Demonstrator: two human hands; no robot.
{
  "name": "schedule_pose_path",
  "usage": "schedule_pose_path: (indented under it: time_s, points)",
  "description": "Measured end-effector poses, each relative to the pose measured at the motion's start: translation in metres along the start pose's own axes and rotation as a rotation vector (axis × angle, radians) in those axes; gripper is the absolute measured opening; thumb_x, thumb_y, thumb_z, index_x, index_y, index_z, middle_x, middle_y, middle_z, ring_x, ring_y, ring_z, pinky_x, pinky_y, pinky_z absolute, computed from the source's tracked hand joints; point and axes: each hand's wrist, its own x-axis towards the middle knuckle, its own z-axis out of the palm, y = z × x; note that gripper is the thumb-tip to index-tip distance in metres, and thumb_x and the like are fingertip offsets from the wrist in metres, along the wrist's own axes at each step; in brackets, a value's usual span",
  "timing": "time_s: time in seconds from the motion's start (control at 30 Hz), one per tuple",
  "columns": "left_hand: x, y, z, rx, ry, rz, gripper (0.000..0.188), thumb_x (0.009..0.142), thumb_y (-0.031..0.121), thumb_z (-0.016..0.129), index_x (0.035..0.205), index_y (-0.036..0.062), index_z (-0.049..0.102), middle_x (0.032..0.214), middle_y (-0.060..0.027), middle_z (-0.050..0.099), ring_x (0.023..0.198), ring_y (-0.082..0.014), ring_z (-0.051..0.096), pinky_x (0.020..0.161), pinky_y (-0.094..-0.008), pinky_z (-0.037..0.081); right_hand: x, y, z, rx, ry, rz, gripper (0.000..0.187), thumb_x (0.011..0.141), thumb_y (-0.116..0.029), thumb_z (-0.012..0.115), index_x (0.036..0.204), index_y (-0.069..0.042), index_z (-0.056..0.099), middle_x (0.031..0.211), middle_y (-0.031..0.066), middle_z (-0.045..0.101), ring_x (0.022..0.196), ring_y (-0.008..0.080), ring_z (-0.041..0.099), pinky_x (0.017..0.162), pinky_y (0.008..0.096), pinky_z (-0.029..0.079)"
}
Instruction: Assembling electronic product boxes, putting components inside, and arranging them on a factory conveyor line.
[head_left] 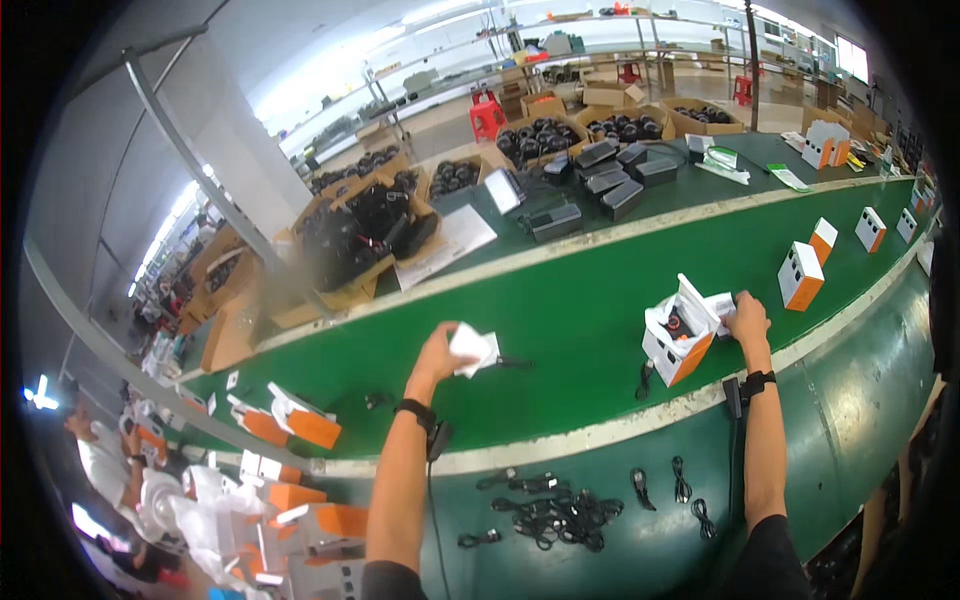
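My left hand (pixel 437 357) is closed on a folded white paper (pixel 470 345) over the green belt (pixel 570 300). A short black cable (pixel 515 362) lies just right of that paper. To the right stands an open white and orange box (pixel 675 340), with white wrapping and a dark item with a red-orange detail inside. The fingers of my right hand (pixel 748 320) close on a white flap (pixel 718 305) at the box's right side; whether it belongs to the box is unclear. A coiled black cable (pixel 644 380) lies in front of the box.
Bundled black cables (pixel 560 515) lie on the near table (pixel 600 460). Closed boxes (pixel 800 275) stand along the belt at right, opened boxes (pixel 305 420) at left. Beyond are black cases (pixel 610 185) and cartons of dark items (pixel 540 140). A co-worker (pixel 105 455) is far left.
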Motion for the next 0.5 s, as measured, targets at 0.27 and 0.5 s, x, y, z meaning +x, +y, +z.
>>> schedule_pose_path:
  time_s: [0.27, 0.5]
  points:
    - [-0.004, -0.005, 0.015, 0.423, -0.165, 0.064, 0.083, 0.053, 0.043, 0.105, 0.124, 0.0073, 0.080, 0.123, -0.0264, 0.068, 0.120, -0.0437, 0.062, 0.106, -0.0484, 0.055, -0.009, 0.010, -0.022, -0.076, -0.107, 0.106, 0.049, 0.073, -0.039, 0.094, 0.115, -0.016, 0.084, 0.142, 0.0221, 0.067, 0.137, 0.0464, 0.059, 0.107, 0.0632, 0.054]
    - [-0.103, 0.037, -0.035, -0.054, 0.023, 0.074, 0.073, 0.063, 0.019, 0.102, 0.127, 0.0016, 0.070, 0.113, -0.0194, 0.078, 0.104, -0.0347, 0.076, 0.096, -0.0429, 0.060, -0.010, -0.025, 0.001, 0.779, -0.158, -0.257, 0.065, 0.072, -0.012, 0.093, 0.131, -0.002, 0.066, 0.117, 0.0157, 0.074, 0.112, 0.0266, 0.071, 0.098, 0.0402, 0.057]
